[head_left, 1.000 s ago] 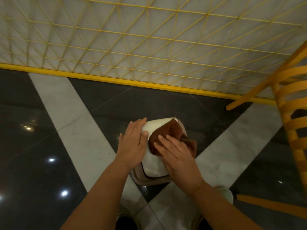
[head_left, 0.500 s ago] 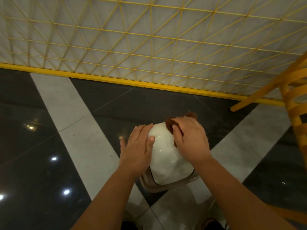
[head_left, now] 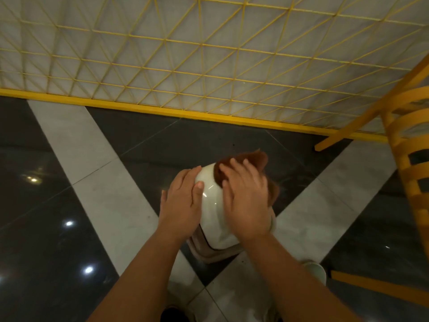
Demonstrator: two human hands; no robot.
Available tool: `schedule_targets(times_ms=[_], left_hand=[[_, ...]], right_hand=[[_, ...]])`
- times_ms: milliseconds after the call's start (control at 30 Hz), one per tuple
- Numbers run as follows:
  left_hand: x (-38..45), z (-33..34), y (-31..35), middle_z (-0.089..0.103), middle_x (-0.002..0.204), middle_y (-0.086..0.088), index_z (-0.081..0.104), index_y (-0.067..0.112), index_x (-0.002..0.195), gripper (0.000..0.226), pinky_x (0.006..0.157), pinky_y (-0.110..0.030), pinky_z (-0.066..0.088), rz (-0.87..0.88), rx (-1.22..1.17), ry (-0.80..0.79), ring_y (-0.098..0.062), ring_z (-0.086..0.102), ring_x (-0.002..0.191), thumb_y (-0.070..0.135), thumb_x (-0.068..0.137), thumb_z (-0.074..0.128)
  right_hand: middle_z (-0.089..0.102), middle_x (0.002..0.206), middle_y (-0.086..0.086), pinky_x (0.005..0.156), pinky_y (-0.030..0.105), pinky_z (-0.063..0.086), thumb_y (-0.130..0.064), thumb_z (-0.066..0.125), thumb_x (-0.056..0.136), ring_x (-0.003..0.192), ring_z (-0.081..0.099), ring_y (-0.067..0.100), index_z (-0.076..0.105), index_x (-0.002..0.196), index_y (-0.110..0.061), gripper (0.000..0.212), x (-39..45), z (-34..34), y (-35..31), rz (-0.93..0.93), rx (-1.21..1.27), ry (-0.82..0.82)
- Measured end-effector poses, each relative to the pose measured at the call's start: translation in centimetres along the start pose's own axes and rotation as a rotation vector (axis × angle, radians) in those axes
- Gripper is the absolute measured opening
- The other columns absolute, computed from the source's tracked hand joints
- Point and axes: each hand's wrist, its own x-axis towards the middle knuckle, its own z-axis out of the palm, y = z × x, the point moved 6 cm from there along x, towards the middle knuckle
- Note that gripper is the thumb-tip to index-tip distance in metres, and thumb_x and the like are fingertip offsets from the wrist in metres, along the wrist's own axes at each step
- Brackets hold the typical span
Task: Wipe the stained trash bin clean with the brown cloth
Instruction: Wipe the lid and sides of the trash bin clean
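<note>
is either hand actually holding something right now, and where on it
No curled grip shows. The right hand presses the brown cloth flat against the far top of the trash bin; the left hand rests flat on the bin's left side, steadying it.

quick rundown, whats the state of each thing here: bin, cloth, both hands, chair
trash bin: upright on the floor, white lid closed
brown cloth: bunched on the far side of the lid, under the right hand
left hand: fingers straight, resting flat on the lid's left side
right hand: flat, pressing the cloth on the lid, motion-blurred
yellow chair: standing at right, apart from the bin
</note>
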Motion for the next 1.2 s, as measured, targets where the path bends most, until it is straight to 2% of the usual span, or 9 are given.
schedule_targets(times_ms=[167,333,433,600,733,867,1033,1100,1200], left_hand=[[-0.2,0.3,0.4,0.04,0.139,0.008,0.035,0.038,0.139,0.045,0.105,-0.053,0.034,0.06,0.048,-0.017,-0.013,0.041,0.126,0.047,0.099,0.016],[-0.3,0.3,0.5,0.04,0.138,0.005,0.036,0.034,0.139,0.054,0.101,-0.05,0.04,0.073,0.054,-0.034,-0.014,0.044,0.122,0.054,0.095,0.014],[-0.3,0.3,0.4,0.039,0.138,0.005,0.035,0.035,0.14,0.052,0.101,-0.05,0.041,0.073,0.04,-0.049,-0.015,0.044,0.122,0.053,0.095,0.016],[-0.2,0.3,0.6,0.04,0.137,0.006,0.036,0.036,0.14,0.052,0.101,-0.051,0.04,0.08,0.02,-0.044,-0.015,0.043,0.122,0.054,0.095,0.018],[-0.1,0.7,1.1,0.041,0.137,0.001,0.036,0.031,0.141,0.055,0.1,-0.049,0.042,0.082,0.001,-0.044,-0.017,0.044,0.122,0.054,0.094,0.019],[-0.2,0.9,1.1,0.041,0.138,0.0,0.034,0.03,0.142,0.055,0.101,-0.049,0.041,0.08,0.018,-0.044,-0.018,0.043,0.123,0.055,0.096,0.018],[0.0,1.1,1.6,0.039,0.14,0.0,0.032,0.03,0.143,0.062,0.101,-0.051,0.04,0.062,0.042,-0.046,-0.02,0.041,0.126,0.058,0.091,0.014],[0.1,1.1,1.7,0.038,0.14,-0.001,0.032,0.03,0.143,0.065,0.102,-0.052,0.04,0.066,0.053,-0.045,-0.02,0.041,0.126,0.06,0.089,0.012],[0.1,1.1,1.6,0.038,0.141,-0.001,0.031,0.03,0.143,0.065,0.103,-0.052,0.039,0.075,0.074,-0.058,-0.021,0.04,0.127,0.059,0.089,0.012]], right_hand=[[0.026,0.154,-0.006,0.113,0.051,0.014,-0.031,0.041,0.091,0.145,0.016,0.018,0.033,0.144,-0.029,0.054,-8.4,3.7,-0.8,-0.203,0.056,-0.112],[0.017,0.158,-0.007,0.109,0.048,0.014,-0.018,0.046,0.089,0.145,0.013,0.017,0.028,0.148,-0.027,0.063,-11.6,4.8,0.2,-0.488,0.012,-0.249],[0.025,0.155,-0.009,0.112,0.039,0.018,-0.014,0.067,0.081,0.143,0.023,0.015,0.033,0.145,-0.029,0.074,-11.9,4.2,1.8,-0.622,0.003,-0.346],[0.052,0.137,-0.005,0.106,0.031,0.037,-0.02,0.047,0.092,0.13,0.04,0.016,0.053,0.134,-0.023,0.042,-11.2,1.8,5.0,-0.798,-0.071,-0.387],[0.059,0.129,-0.004,0.106,0.033,0.038,-0.018,0.057,0.088,0.123,0.048,0.017,0.057,0.131,-0.024,0.043,-10.5,0.3,6.6,-0.81,-0.146,-0.404],[0.064,0.121,-0.004,0.102,0.034,0.043,-0.017,0.069,0.076,0.116,0.057,0.017,0.067,0.119,-0.025,0.044,-9.8,-1.7,7.7,-0.72,-0.165,-0.361],[0.065,0.119,0.007,0.095,0.044,0.048,0.004,0.082,0.06,0.11,0.06,0.028,0.07,0.113,-0.016,0.057,-8.1,-4.6,9.4,-0.368,-0.089,-0.147],[0.057,0.128,0.005,0.098,0.048,0.046,0.006,0.069,0.077,0.119,0.051,0.026,0.062,0.122,-0.017,0.051,-7.8,-5.5,9.8,-0.079,0.068,0.001],[0.045,0.136,-0.011,0.107,0.044,0.038,-0.005,0.047,0.095,0.127,0.038,0.008,0.054,0.13,-0.026,0.042,-7.4,-5.7,10.0,0.315,0.379,0.191]])
